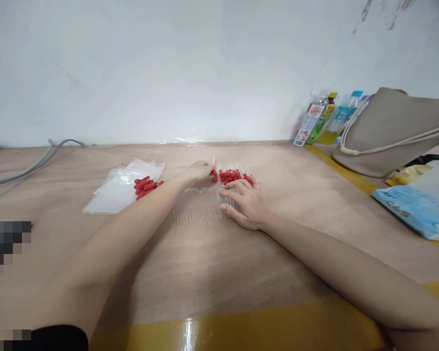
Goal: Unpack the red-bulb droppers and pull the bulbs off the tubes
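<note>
My left hand [200, 171] reaches across the table with its fingers closed at a red-bulbed dropper [214, 173], whose pale tip points toward the wall. Beside it lies a cluster of droppers [231, 175], red bulbs toward me and clear tips away. My right hand [248, 204] is spread open, palm down, its fingers over the right end of a row of clear thin tubes [195, 207] and close to the red bulbs. Contact there is hard to make out. Loose red rubber bulbs [145, 186] form a pile left of the tubes, partly behind my left forearm.
Clear plastic bags [113, 190] lie left of the loose bulbs. Grey cables [40, 163] run along the far left. Drink bottles [342, 119], a carton [309, 122], a grey drawstring bag [395, 131] and a blue packet [417, 209] occupy the right side. A white wall [205, 73] closes off the back.
</note>
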{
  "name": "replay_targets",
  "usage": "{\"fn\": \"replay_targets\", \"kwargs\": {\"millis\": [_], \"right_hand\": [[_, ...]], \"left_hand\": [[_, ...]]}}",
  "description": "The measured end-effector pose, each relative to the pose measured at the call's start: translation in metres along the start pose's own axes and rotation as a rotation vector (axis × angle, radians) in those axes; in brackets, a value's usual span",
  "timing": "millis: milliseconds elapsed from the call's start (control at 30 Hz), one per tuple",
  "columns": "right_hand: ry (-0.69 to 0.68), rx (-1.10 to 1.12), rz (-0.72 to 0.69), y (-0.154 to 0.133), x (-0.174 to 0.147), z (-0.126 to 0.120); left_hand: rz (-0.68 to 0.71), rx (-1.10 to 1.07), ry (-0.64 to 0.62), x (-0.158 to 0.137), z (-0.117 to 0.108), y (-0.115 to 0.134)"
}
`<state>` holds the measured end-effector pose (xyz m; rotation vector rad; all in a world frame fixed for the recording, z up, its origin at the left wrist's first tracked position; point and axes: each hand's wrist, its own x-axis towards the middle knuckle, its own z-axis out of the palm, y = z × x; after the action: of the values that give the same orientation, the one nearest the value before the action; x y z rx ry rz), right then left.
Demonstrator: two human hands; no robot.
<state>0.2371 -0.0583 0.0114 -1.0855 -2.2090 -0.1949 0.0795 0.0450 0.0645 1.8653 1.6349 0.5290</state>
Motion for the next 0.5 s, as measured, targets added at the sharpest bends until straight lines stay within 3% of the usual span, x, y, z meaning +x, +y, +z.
{"fn": "replay_targets", "kwargs": {"millis": [100, 233, 367, 500], "right_hand": [[0.015, -0.003, 0.043, 0.000, 0.000, 0.000], [0.122, 0.006, 0.076, 0.000, 0.001, 0.001], [0.223, 0.010, 0.041, -0.001, 0.001, 0.003], [0.221, -0.005, -0.044, -0.006, 0.000, 0.003]], "left_hand": [[0.139, 0.063, 0.086, -0.022, -0.009, -0.011], [0.447, 0.269, 0.226, -0.063, -0.020, -0.044], [0.624, 0.337, 0.348, -0.095, -0.024, -0.079], [0.808, 0.384, 0.509, -0.106, -0.019, -0.097]]}}
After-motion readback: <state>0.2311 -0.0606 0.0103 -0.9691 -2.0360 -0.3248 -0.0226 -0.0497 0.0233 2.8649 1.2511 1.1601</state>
